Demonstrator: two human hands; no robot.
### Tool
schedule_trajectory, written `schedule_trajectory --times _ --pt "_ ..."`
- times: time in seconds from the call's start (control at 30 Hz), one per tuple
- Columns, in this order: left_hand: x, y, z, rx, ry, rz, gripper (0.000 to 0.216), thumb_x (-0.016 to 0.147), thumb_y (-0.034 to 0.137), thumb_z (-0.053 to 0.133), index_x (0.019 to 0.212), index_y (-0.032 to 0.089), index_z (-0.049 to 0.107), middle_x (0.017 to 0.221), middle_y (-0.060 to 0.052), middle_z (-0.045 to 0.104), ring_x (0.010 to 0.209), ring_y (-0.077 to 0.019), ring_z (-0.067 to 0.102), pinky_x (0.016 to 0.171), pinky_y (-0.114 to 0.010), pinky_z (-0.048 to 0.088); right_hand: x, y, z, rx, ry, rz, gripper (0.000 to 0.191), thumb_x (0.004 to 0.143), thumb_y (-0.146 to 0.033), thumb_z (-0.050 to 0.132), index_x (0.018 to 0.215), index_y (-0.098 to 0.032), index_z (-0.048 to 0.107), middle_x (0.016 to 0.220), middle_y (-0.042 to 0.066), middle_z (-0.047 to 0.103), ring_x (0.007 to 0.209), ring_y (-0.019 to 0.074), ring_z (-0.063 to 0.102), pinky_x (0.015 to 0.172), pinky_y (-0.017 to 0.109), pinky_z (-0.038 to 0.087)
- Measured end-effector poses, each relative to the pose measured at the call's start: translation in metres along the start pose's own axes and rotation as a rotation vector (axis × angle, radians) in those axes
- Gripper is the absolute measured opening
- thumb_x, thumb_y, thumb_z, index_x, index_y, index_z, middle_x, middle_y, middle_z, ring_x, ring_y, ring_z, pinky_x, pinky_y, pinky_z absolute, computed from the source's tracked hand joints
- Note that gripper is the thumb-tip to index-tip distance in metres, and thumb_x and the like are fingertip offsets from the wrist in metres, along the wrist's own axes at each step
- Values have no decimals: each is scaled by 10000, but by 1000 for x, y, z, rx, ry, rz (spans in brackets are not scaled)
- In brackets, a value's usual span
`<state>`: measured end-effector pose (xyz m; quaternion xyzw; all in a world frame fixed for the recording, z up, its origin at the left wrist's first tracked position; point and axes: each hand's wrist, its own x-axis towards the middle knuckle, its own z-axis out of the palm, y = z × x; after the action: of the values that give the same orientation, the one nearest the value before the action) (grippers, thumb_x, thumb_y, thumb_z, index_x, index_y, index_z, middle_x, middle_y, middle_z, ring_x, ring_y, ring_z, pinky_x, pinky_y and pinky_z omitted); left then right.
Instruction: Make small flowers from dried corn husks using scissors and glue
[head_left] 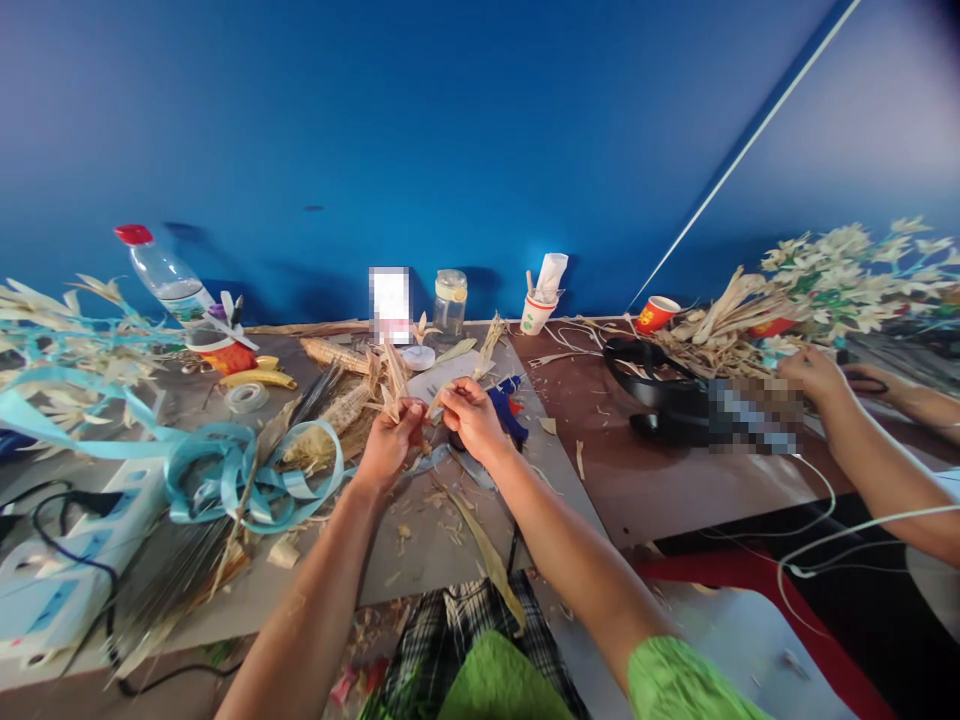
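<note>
My left hand [391,440] and my right hand [471,415] meet over the grey board [420,560] at the middle of the table. Both are closed in a pinch on a piece of dried corn husk [429,405] held between them. Husk strips stick up above my left fingers. A long husk strip [487,560] lies on the board below my right wrist. A blue glue gun [508,408] rests just behind my right hand. Dried corn cobs [337,408] lie to the left of my left hand.
Light blue ribbon [225,470] coils at the left beside a tape roll [247,397], a tilted plastic bottle [169,280] and a white power strip [52,590]. A glass jar [449,300] and paper cups [537,312] stand at the back. Another person's arms [862,440] work at the right, near husk flowers [847,270].
</note>
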<state>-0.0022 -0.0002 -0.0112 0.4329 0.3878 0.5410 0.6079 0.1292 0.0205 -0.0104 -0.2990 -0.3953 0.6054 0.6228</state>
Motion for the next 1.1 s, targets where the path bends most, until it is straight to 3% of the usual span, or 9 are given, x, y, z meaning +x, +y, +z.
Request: schedule_trajectory --times 0.27,0.43,0.53,0.63,0.77,0.87,1.0,1.1 --pt "-5 10 2 -153 -113 -214 332 652 430 712 741 145 566 650 4 559 483 -66 435 466 -203 366 -1 -1 -5 -77 -100 -23 185 637 -287 728 735 -205 594 616 -48 510 498 69 392 496 222 320" --pt "-2 8 -1 -109 -34 -90 308 663 398 706 702 154 523 549 55 447 419 -32 319 420 -175 284 -3 -14 -6 -14 -272 31 257 630 -419 702 726 -191 635 677 -1 536 559 102 435 564 265 357" --pt "0 3 -2 130 43 -12 341 698 437 653 611 152 487 500 56 388 419 -42 302 405 -185 238 -2 -22 -9 -26 -240 62 395 694 -571 572 673 -179 617 705 25 541 590 123 446 585 282 370" --pt "0 1 -1 369 80 16 377 725 456 603 554 155 455 467 57 347 420 -49 283 402 -196 209 -1 -26 -11 -270 -222 50 349 696 -528 601 723 -181 616 690 4 544 618 121 454 603 257 360" --pt "-1 4 1 454 101 28 396 730 468 579 533 163 421 443 65 316 416 -51 263 410 -204 203 -1 -24 -11 -721 -278 11 221 647 -368 683 688 -163 612 617 -28 538 589 105 443 590 232 334" --pt "-1 5 -1 451 111 71 376 741 458 573 556 153 452 463 59 342 439 -57 288 431 -202 228 1 -19 -11 -752 -205 -18 202 675 -356 646 660 -159 607 588 -33 532 573 101 437 582 227 332" --pt "0 5 -1 358 71 110 300 736 428 593 689 134 553 525 52 406 483 -66 332 465 -200 272 0 -10 -7 -553 -6 -31 238 700 -391 610 639 -164 577 561 -42 486 553 95 412 563 223 325" --pt "-2 5 3 324 39 92 292 701 406 629 772 124 604 542 50 437 489 -71 347 463 -202 287 -2 0 -2 -479 69 -53 238 704 -386 604 625 -165 563 569 -37 487 555 96 412 564 222 332"
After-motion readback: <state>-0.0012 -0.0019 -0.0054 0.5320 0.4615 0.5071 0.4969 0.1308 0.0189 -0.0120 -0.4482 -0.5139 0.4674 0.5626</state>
